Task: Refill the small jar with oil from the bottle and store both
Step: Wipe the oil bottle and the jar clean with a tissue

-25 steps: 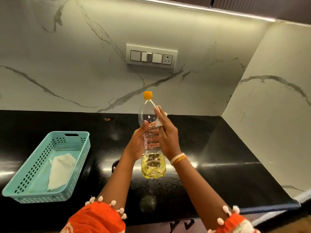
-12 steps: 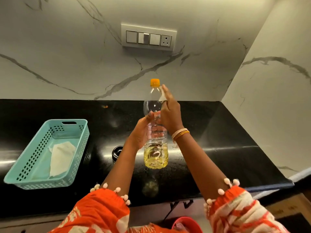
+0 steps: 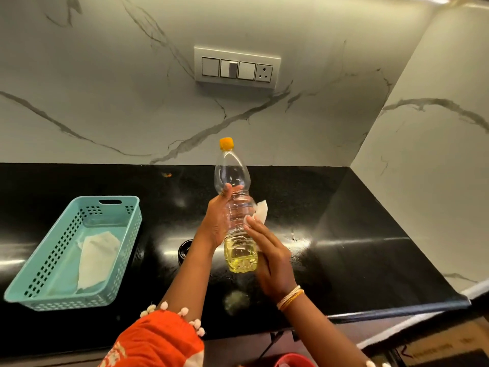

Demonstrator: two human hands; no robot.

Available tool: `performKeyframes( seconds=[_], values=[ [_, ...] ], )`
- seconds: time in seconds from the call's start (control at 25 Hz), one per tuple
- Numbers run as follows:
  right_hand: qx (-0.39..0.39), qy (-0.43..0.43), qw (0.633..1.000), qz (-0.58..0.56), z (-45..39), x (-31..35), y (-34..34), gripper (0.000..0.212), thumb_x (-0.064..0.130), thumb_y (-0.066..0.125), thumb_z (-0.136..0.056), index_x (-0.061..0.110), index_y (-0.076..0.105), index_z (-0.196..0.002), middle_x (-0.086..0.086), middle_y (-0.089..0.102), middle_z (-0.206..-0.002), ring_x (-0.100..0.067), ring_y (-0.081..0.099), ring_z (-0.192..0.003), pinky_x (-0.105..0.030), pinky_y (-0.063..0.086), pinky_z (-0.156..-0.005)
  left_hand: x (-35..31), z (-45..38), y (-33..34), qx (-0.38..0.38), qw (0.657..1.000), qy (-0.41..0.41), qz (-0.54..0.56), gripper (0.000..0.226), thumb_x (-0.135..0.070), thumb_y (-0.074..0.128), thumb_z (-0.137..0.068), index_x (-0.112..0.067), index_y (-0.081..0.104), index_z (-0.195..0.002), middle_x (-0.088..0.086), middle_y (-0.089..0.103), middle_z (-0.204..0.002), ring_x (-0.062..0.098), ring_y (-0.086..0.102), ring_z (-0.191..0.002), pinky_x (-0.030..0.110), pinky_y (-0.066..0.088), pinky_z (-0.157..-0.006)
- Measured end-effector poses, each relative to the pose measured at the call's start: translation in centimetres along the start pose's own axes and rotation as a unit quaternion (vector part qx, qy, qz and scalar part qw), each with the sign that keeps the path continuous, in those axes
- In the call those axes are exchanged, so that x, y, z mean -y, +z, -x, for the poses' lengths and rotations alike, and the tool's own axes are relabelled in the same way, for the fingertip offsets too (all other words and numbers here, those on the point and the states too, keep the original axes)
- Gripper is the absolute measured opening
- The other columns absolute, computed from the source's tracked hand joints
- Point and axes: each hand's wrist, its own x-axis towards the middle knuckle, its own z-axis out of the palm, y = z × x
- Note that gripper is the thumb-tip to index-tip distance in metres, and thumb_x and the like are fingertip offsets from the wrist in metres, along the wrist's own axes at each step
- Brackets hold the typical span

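Observation:
A clear plastic oil bottle [image 3: 232,178] with an orange cap [image 3: 226,143] is held upright above the black counter, with yellow oil in its lower part. My left hand [image 3: 218,221] grips its ribbed middle from the left. My right hand [image 3: 270,258] holds a white tissue [image 3: 260,210] against the bottle's right side, fingers wrapped around the lower body. A small dark jar [image 3: 184,249] stands on the counter, mostly hidden behind my left wrist.
A teal perforated basket [image 3: 111,207] with a white cloth [image 3: 96,258] in it sits on the black counter [image 3: 357,247] at the left. Marble walls close the back and right. A switch panel [image 3: 236,67] hangs above. A red rim [image 3: 293,360] shows below the counter edge.
My right hand with the tissue has slid down from the bottle's shoulder to its lower body. The left hand keeps its grip on the middle.

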Motion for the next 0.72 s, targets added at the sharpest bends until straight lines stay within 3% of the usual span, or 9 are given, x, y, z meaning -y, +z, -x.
performKeyframes(
  seconds=[0.12, 0.2, 0.28, 0.4, 0.56, 0.72],
  values=[
    [-0.134, 0.133, 0.977, -0.096, -2.9, -0.7, -0.8, 0.038, 0.004, 0.041, -0.088, 0.008, 0.069, -0.113, -0.001, 0.068, -0.117, -0.01, 0.063, -0.112, -0.043, 0.052, -0.095, 0.5, 0.0, -0.3, 0.021, 1.0, -0.007, -0.006, 0.094, -0.066, 0.079, -0.06, -0.009, 0.055, -0.13, 0.019, 0.065, -0.108, 0.033, 0.064, -0.096, 0.048, 0.051, -0.087],
    [-0.183, 0.159, 0.957, -0.161, -6.9, -0.3, -1.6, 0.037, 0.001, 0.041, -0.092, 0.005, 0.065, -0.119, -0.001, 0.067, -0.119, -0.007, 0.063, -0.11, -0.034, 0.053, -0.093, 0.6, 0.0, 0.1, 0.038, 0.999, -0.02, -0.026, 0.095, -0.067, 0.078, -0.059, -0.008, 0.056, -0.13, 0.02, 0.064, -0.109, 0.036, 0.062, -0.099, 0.053, 0.047, -0.094],
    [-0.14, 0.145, 0.964, -0.175, -11.1, 0.0, -2.0, 0.038, 0.001, 0.039, -0.096, 0.006, 0.058, -0.128, -0.004, 0.062, -0.125, -0.004, 0.06, -0.112, -0.023, 0.049, -0.095, 0.7, 0.1, 0.6, 0.053, 0.997, -0.029, -0.048, 0.095, -0.068, 0.079, -0.056, -0.008, 0.059, -0.127, 0.02, 0.065, -0.11, 0.037, 0.062, -0.1, 0.055, 0.044, -0.096],
    [-0.016, 0.168, 0.967, -0.19, -14.0, -0.4, -1.1, 0.042, 0.015, 0.039, -0.095, 0.007, 0.053, -0.134, -0.011, 0.058, -0.132, -0.019, 0.057, -0.12, -0.043, 0.046, -0.104, 0.8, 0.1, 0.8, 0.062, 0.997, -0.041, -0.032, 0.091, -0.068, 0.08, -0.053, -0.01, 0.064, -0.121, 0.022, 0.066, -0.112, 0.038, 0.064, -0.1, 0.05, 0.051, -0.09],
    [-0.024, 0.213, 0.953, -0.216, -10.7, -1.3, -0.5, 0.049, 0.027, 0.041, -0.093, 0.011, 0.048, -0.139, -0.009, 0.058, -0.133, -0.02, 0.057, -0.12, -0.046, 0.047, -0.102, 0.5, 0.3, 0.8, 0.058, 0.998, -0.018, -0.028, 0.086, -0.068, 0.08, -0.053, -0.013, 0.067, -0.117, 0.023, 0.067, -0.115, 0.038, 0.065, -0.103, 0.049, 0.055, -0.088],
    [-0.037, 0.193, 0.958, -0.209, -5.9, -0.4, 0.1, 0.038, 0.019, 0.045, -0.097, 0.015, 0.055, -0.134, -0.004, 0.06, -0.133, -0.014, 0.057, -0.122, -0.042, 0.048, -0.102, -0.3, -0.1, 0.5, 0.058, 0.998, 0.025, 0.004, 0.07, -0.06, 0.079, -0.063, -0.021, 0.066, -0.12, 0.024, 0.063, -0.124, 0.04, 0.062, -0.112, 0.053, 0.052, -0.093]
  ],
)
